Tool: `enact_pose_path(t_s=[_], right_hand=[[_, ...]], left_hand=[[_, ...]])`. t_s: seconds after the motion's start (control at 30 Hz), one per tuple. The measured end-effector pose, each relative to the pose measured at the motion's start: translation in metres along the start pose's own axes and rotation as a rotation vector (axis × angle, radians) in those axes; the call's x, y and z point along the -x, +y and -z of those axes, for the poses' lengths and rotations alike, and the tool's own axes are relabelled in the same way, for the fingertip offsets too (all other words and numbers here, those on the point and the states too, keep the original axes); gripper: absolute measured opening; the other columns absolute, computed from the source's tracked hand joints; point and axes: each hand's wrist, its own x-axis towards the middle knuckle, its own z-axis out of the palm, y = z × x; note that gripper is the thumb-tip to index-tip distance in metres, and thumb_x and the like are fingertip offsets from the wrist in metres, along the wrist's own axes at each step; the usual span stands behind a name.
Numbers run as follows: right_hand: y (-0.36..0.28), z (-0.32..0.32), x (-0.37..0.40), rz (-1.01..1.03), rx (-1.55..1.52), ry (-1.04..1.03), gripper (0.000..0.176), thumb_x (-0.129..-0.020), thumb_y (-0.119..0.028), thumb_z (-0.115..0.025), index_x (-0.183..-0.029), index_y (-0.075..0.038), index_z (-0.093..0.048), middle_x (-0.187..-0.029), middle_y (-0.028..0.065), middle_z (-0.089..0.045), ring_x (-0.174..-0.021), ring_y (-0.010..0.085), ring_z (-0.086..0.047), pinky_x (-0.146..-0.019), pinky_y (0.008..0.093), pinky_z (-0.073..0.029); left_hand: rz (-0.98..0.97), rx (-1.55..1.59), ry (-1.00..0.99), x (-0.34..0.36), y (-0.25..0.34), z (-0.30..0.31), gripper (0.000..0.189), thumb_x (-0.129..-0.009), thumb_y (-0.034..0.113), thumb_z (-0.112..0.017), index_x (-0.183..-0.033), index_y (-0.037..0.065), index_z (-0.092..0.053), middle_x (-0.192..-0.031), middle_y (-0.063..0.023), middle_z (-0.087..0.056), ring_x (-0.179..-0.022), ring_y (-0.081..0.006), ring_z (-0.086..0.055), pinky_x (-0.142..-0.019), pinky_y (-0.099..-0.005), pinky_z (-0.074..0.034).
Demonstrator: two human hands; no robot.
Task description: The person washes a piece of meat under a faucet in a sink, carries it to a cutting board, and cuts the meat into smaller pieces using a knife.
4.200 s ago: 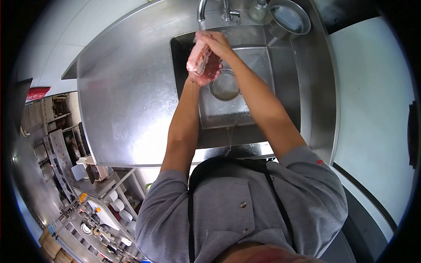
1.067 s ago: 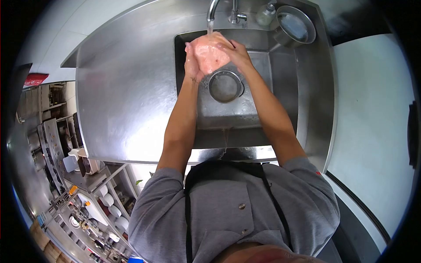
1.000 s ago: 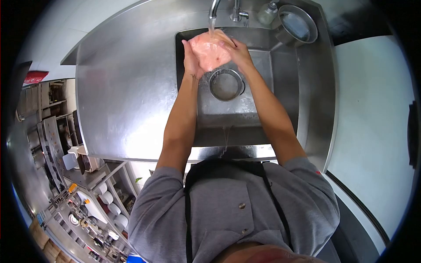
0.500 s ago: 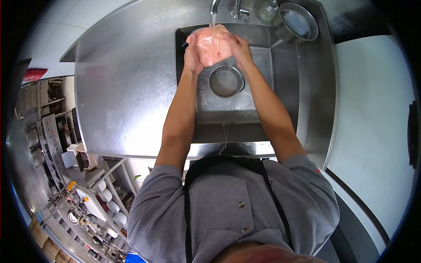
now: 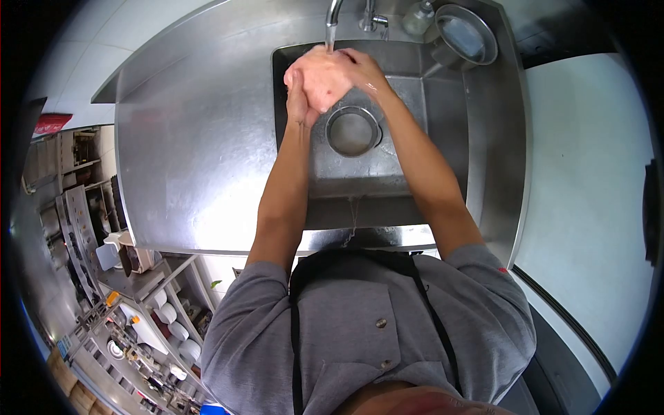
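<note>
A large, pale pink piece of raw meat (image 5: pixel 319 77), glossy and wet, is held up over the sink (image 5: pixel 443 138) beneath the running faucet (image 5: pixel 333 17). Water falls onto its upper edge. My left hand (image 5: pixel 299 102) grips its left and lower side, thumb on top of the meat. At the upper right edge is my right hand (image 5: pixel 363 68), its fingers bent over the meat and partly hidden. Just below, the round metal drain strainer (image 5: pixel 353 131) sits in the sink floor.
A metal pot (image 5: pixel 487 50) and a clear pump bottle (image 5: pixel 418 19) stand at the sink's back right corner. The steel counter (image 5: pixel 194 138) extends to the left. A thin chain (image 5: pixel 354 220) hangs at the sink's front wall. Shelves with white bowls (image 5: pixel 178 329) are at lower left.
Both hands and the meat have shifted slightly left and down in view. My right hand has turned and slid over the meat's upper edge, while my left thumb lies further onto its face.
</note>
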Motion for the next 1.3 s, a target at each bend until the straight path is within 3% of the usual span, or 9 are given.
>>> enact_pose_path(t_s=[0.27,0.33,0.47,0.67,0.8,0.87,0.97,1.07,1.3], right_hand=[[-0.004,-0.016,-0.040,-0.126,0.061,-0.227,0.037,-0.094,-0.035,-0.061,-0.104,0.000,-0.066,-0.099,0.0087,-0.067,-0.086,0.0145,-0.061,-0.076,0.0307,-0.050],[-0.005,-0.014,-0.046,-0.140,0.104,-0.227,0.040,-0.089,-0.037,-0.065,-0.102,0.000,-0.069,-0.093,0.0147,-0.070,-0.086,0.0222,-0.066,-0.079,0.0358,-0.051],[-0.011,-0.019,-0.057,0.128,0.202,-0.249,0.025,-0.092,-0.019,-0.064,-0.105,0.002,-0.067,-0.093,0.0095,-0.070,-0.084,0.0160,-0.065,-0.077,0.0299,-0.052],[-0.054,0.000,-0.032,0.081,-0.275,-0.272,0.022,-0.088,-0.008,-0.066,-0.108,0.001,-0.067,-0.094,0.0101,-0.071,-0.087,0.0167,-0.068,-0.080,0.0300,-0.055],[-0.012,0.041,-0.055,-0.090,-0.476,0.248,0.023,-0.079,-0.005,-0.067,-0.102,-0.002,-0.068,-0.086,0.0089,-0.070,-0.083,0.0170,-0.067,-0.071,0.0309,-0.054],[0.023,0.056,-0.076,-0.177,-0.075,0.536,0.022,-0.074,-0.012,-0.071,-0.094,-0.003,-0.070,-0.082,0.0090,-0.069,-0.083,0.0209,-0.066,-0.074,0.0342,-0.054],[0.069,0.073,-0.096,-0.095,0.424,0.392,0.026,-0.070,-0.021,-0.075,-0.089,-0.004,-0.071,-0.084,0.0119,-0.070,-0.085,0.0239,-0.066,-0.075,0.0373,-0.052],[0.063,0.069,-0.103,-0.145,0.281,0.181,0.030,-0.068,-0.025,-0.076,-0.087,-0.002,-0.071,-0.086,0.0143,-0.070,-0.083,0.0244,-0.066,-0.076,0.0383,-0.050],[0.037,0.086,-0.124,-0.247,0.212,0.163,0.028,-0.071,-0.020,-0.074,-0.092,-0.002,-0.066,-0.079,0.0068,-0.062,-0.069,0.0198,-0.059,-0.056,0.0323,-0.049]], left_hand=[[0.026,-0.383,0.054,0.009,0.000,-0.003,0.067,-0.099,0.053,-0.042,-0.144,0.003,-0.034,-0.141,-0.0142,-0.048,-0.130,-0.0278,-0.049,-0.107,-0.0434,-0.043],[0.055,-0.345,0.061,0.009,0.000,-0.007,0.064,-0.099,0.051,-0.044,-0.144,0.006,-0.035,-0.141,-0.0136,-0.049,-0.130,-0.0279,-0.048,-0.108,-0.0437,-0.042],[0.094,-0.070,-0.017,-0.002,-0.004,0.007,0.057,-0.098,0.042,-0.054,-0.140,0.005,-0.040,-0.137,-0.0138,-0.052,-0.123,-0.0280,-0.054,-0.103,-0.0430,-0.047],[0.180,0.073,0.019,0.003,-0.007,-0.006,0.064,-0.093,0.034,-0.065,-0.142,0.004,-0.037,-0.136,-0.0157,-0.052,-0.125,-0.0309,-0.053,-0.104,-0.0456,-0.046],[0.107,-0.132,0.047,-0.005,-0.005,-0.023,0.057,-0.089,0.020,-0.069,-0.135,-0.001,-0.044,-0.127,-0.0167,-0.057,-0.115,-0.0282,-0.059,-0.096,-0.0424,-0.052],[0.073,-0.242,0.080,-0.005,-0.003,-0.028,0.054,-0.087,0.015,-0.071,-0.132,-0.002,-0.047,-0.123,-0.0165,-0.059,-0.111,-0.0267,-0.061,-0.093,-0.0409,-0.054],[0.015,-0.367,0.173,0.020,0.005,-0.050,0.048,-0.080,0.005,-0.075,-0.123,-0.001,-0.055,-0.114,-0.0122,-0.064,-0.103,-0.0206,-0.064,-0.088,-0.0355,-0.055],[-0.030,-0.508,0.140,0.055,0.018,-0.054,0.042,-0.078,0.005,-0.077,-0.116,0.001,-0.060,-0.110,-0.0092,-0.066,-0.100,-0.0181,-0.064,-0.088,-0.0333,-0.053],[-0.061,-0.653,0.336,0.151,0.037,-0.051,0.042,-0.073,0.007,-0.081,-0.110,0.002,-0.062,-0.106,-0.0087,-0.067,-0.096,-0.0183,-0.065,-0.087,-0.0329,-0.054]])
